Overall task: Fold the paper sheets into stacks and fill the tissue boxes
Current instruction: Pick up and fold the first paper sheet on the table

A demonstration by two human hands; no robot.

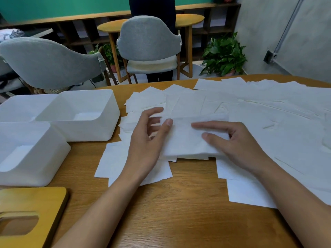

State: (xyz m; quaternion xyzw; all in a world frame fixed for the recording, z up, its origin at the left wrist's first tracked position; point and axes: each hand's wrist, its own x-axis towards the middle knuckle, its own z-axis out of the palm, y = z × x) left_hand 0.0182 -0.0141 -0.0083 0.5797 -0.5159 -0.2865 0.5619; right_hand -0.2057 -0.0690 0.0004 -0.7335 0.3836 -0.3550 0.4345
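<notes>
Mid-frame, left hand [148, 140] and right hand [240, 144] rest slack-fingered on the folded stack [188, 142], gripping nothing; unheld layers may slip askew.

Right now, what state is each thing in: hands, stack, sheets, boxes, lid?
Left hand: open, thumb on stack.
Right hand: open, flat on stack.
Stack: folded, lying flat.
Sheets: unfolded, spread out.
Near box: open.
Far box: open.
Lid: off, on table.
</notes>
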